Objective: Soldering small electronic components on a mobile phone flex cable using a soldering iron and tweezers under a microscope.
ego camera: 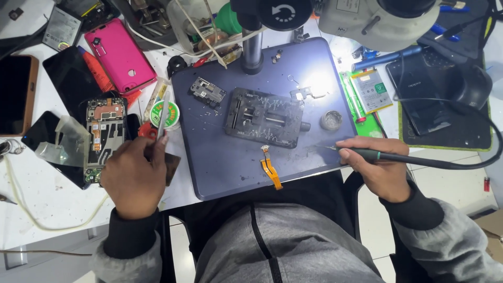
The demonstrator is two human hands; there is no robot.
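Setting: a phone-repair bench seen from above, a dark blue work mat (pixel 230 167) at its centre under the base of a microscope (pixel 377 18).
Right hand: the right hand (pixel 380 167) is closed in a pen grip around a soldering iron (pixel 367 153), dark-handled with a green band, its black cable trailing off to the right.
Iron tip: the thin tip points left, low over the mat near its right edge, just below the right end of a grey metal board holder (pixel 264 118).
Left hand: the left hand (pixel 133 175) is curled shut at the mat's left edge, pinching slim metal tweezers (pixel 162 115) that point up and away from the person.
Flex cable: an orange flex cable (pixel 271 172) lies flat on the mat between the two hands, nearer the iron tip than the tweezers, touched by neither.
Near the left hand: an opened phone (pixel 105 131) with its circuit board bare sits just left of the knuckles; a round green-labelled solder wick reel (pixel 166 113) lies behind the tweezers.
Farther off: a pink phone case (pixel 120 55) rests at upper left, a phone battery (pixel 371 90) to the right of the mat, and a small round tin (pixel 331 120) beside the holder.
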